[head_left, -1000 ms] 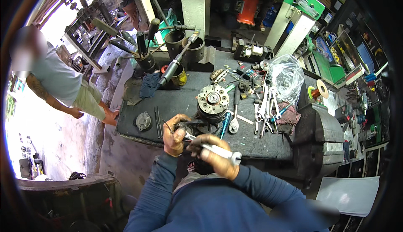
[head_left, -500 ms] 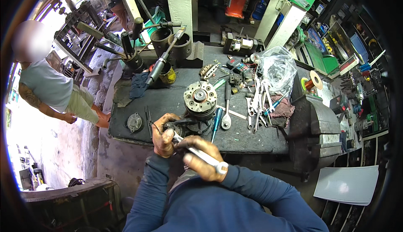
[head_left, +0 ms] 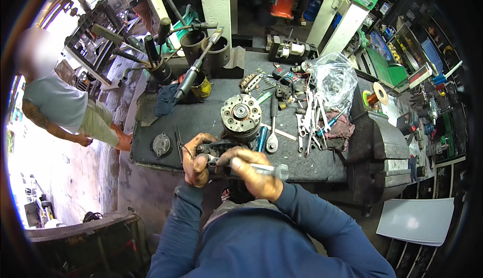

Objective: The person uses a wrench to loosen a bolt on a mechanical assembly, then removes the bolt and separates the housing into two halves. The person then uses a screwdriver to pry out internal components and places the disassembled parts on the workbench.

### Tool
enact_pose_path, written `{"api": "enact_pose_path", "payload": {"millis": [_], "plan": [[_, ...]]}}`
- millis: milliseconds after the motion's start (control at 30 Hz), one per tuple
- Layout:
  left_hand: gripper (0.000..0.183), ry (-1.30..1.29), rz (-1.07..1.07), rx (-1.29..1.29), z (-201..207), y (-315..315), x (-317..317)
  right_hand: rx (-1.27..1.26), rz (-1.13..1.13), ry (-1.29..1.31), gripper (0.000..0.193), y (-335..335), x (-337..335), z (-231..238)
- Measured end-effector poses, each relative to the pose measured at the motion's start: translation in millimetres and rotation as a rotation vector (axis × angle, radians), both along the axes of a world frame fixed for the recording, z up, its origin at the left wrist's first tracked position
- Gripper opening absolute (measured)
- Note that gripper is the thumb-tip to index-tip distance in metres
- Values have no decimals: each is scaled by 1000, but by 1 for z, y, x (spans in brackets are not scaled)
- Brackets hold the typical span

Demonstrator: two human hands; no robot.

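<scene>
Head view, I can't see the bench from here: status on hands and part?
Left hand grips small dark metal part at the bench edge. Right hand holds silver-handled tool against it. Round motor housing just behind; wrenches alongside.

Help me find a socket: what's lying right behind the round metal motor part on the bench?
Behind the round motor part only bare dark benchtop shows, then a yellow can. Anything tucked against its far side is covered.

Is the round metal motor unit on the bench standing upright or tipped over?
Upright: the round motor unit stands with its circular end face pointing up.
</scene>
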State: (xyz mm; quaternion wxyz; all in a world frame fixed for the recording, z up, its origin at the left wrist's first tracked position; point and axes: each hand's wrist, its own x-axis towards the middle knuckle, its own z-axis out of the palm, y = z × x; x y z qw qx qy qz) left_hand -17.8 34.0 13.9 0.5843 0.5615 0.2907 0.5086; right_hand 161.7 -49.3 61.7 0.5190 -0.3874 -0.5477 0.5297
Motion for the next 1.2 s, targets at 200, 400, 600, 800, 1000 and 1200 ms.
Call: {"api": "enact_pose_path", "payload": {"millis": [200,400,600,800,1000,1200], "plan": [[62,21,-40,8,0,5,-3,357,-65,-226,50,-21,-28,2],[62,-16,12,30,-6,3,0,-340,20,284,49,16,9,7],[62,-21,-9,28,-3,4,0,193,22,-158,51,-23,-13,2],[64,-13,-8,25,0,4,1,-165,-49,255,43,-4,-13,0],[67,-18,8,42,-2,3,1,-75,-23,167,38,-3,-3,2],[63,-21,-26,4,0,4,0,451,-34,-397,53,-28,-23,-9]]}}
